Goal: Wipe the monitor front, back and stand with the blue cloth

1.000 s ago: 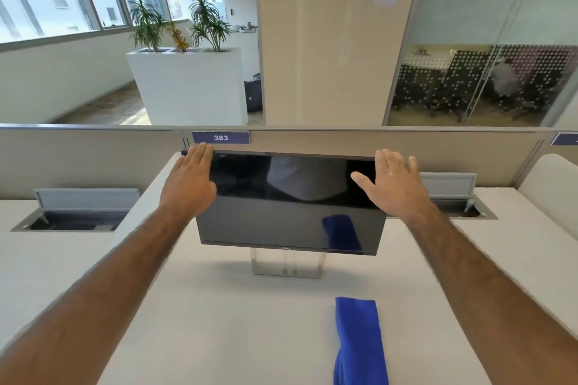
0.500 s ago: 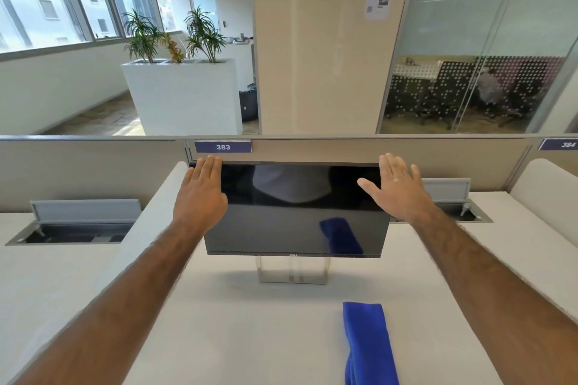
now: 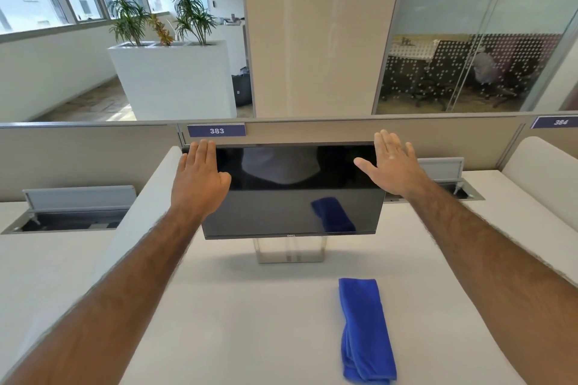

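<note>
A black monitor (image 3: 291, 197) with a dark screen stands on a silver stand (image 3: 291, 250) at the back of the white desk (image 3: 234, 322). My left hand (image 3: 200, 178) lies flat over its upper left corner, fingers straight and together. My right hand (image 3: 391, 166) is at the upper right corner with fingers spread, holding nothing. Whether either palm touches the screen I cannot tell. The folded blue cloth (image 3: 364, 328) lies on the desk in front of the monitor, to the right, apart from both hands. Its reflection shows in the screen.
A beige partition (image 3: 312, 131) with a "383" label (image 3: 216, 130) runs right behind the monitor. Open cable trays sit in the desk at the left (image 3: 72, 212) and at the right (image 3: 450, 178). Beyond are a pillar, planters and a glass-walled room.
Both hands stay at the monitor's upper corners. The right hand's fingers have spread a little. The view has shifted slightly, and the cloth has not moved.
</note>
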A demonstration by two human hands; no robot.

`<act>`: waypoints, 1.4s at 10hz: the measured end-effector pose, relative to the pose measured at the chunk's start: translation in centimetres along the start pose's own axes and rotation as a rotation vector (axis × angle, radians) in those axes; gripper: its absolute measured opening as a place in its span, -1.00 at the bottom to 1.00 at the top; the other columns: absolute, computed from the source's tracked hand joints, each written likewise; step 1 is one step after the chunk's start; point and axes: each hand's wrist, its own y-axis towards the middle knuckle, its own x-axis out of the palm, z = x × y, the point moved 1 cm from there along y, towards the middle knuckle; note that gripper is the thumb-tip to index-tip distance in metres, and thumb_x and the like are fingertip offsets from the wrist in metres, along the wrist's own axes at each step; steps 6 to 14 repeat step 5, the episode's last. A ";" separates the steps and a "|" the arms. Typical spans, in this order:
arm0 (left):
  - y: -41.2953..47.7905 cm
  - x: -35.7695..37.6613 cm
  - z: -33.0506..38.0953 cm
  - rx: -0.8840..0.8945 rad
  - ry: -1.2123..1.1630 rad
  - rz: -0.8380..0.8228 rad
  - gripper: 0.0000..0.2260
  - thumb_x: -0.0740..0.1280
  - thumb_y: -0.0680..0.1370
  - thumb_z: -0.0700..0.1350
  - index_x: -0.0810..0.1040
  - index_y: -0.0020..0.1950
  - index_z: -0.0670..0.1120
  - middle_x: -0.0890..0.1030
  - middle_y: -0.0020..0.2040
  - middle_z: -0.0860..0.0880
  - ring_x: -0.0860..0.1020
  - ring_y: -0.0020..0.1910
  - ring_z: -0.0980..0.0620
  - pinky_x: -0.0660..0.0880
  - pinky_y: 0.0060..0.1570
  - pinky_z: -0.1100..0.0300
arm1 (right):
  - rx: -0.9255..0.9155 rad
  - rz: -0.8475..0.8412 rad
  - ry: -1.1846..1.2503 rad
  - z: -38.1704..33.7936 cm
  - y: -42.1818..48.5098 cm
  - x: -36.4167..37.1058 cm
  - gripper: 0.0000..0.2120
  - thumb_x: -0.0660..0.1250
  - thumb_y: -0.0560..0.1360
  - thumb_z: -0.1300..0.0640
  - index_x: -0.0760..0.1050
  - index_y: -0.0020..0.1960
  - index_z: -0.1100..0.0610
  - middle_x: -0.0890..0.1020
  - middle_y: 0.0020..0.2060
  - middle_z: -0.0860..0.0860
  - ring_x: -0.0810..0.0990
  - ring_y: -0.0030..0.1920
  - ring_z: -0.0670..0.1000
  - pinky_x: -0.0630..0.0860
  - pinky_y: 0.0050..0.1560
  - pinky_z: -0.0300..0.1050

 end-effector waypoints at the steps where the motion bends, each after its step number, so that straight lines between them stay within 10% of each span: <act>1: 0.0 0.3 0.0 -0.005 0.026 -0.004 -0.45 0.20 0.57 -0.06 0.17 0.55 -0.08 0.29 0.54 -0.10 0.25 0.52 -0.16 0.17 0.56 -0.17 | -0.001 0.002 -0.008 -0.1 -0.2 0.0 -0.16 -0.11 0.62 -0.39 -0.16 0.66 0.16 -0.12 0.66 0.12 -0.16 0.65 0.12 -0.17 0.60 0.18; 3: -1.0 2.0 0.0 -0.080 0.090 0.078 -0.41 0.05 0.68 0.08 0.04 0.65 -0.14 0.11 0.66 -0.15 0.04 0.65 -0.19 -0.07 0.61 -0.17 | -0.034 0.238 0.072 -1.4 -4.5 3.9 -0.18 -0.06 0.64 -0.34 -0.18 0.66 0.18 -0.10 0.66 0.14 -0.13 0.65 0.14 -0.10 0.62 0.09; 5: -11.4 8.4 5.7 0.008 -0.034 0.008 -0.38 -0.04 0.69 0.17 0.04 0.68 -0.13 -0.02 0.70 -0.15 -0.11 0.68 -0.14 -0.15 0.62 -0.11 | 0.001 0.006 0.211 -3.3 -16.7 17.0 -0.18 -0.25 0.61 -0.36 -0.12 0.66 0.18 -0.13 0.66 0.09 -0.09 0.65 0.15 -0.01 0.62 0.13; 14: -11.4 8.4 5.7 0.008 -0.034 0.008 -0.38 -0.04 0.69 0.17 0.04 0.68 -0.13 -0.02 0.70 -0.15 -0.11 0.68 -0.14 -0.15 0.62 -0.11 | 0.001 0.006 0.211 -3.3 -16.7 17.0 -0.18 -0.25 0.61 -0.36 -0.12 0.66 0.18 -0.13 0.66 0.09 -0.09 0.65 0.15 -0.01 0.62 0.13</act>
